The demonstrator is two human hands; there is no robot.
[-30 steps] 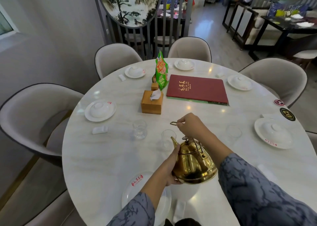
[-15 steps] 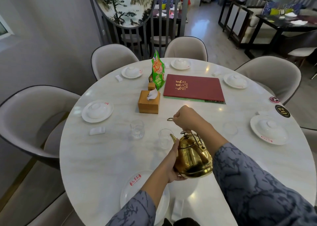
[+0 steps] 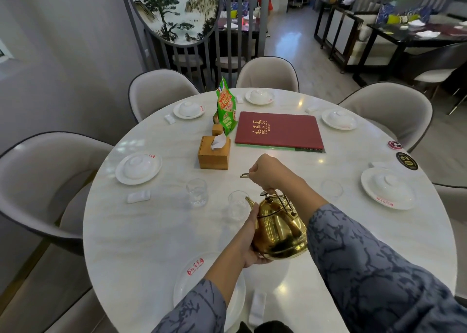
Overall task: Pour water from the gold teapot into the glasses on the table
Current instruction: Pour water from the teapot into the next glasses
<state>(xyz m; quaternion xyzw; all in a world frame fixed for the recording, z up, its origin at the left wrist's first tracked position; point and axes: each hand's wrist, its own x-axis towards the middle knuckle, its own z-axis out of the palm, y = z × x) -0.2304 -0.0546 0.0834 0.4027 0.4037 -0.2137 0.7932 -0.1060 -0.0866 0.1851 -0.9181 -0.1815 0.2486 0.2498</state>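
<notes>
The gold teapot (image 3: 279, 229) hangs above the round white marble table (image 3: 141, 231), tilted with its spout toward the left. My right hand (image 3: 270, 174) is shut on its top handle. My left hand (image 3: 249, 244) cups the teapot's body from below and the left. The spout tip sits right at the rim of a clear glass (image 3: 236, 205). A second glass (image 3: 196, 192) stands further left, and a third glass (image 3: 331, 188) stands right of my right forearm. I cannot see any water stream.
A wooden tissue box (image 3: 214, 153), a green snack bag (image 3: 225, 106) and a red menu (image 3: 279, 130) lie mid-table. White covered bowls on plates (image 3: 138, 167) ring the edge, a white plate (image 3: 194, 279) lies under my left forearm. Padded chairs (image 3: 48, 181) surround the table.
The teapot has tipped a little more toward the middle glass, held in both hands as before. The view shifted slightly; the glasses have not moved.
</notes>
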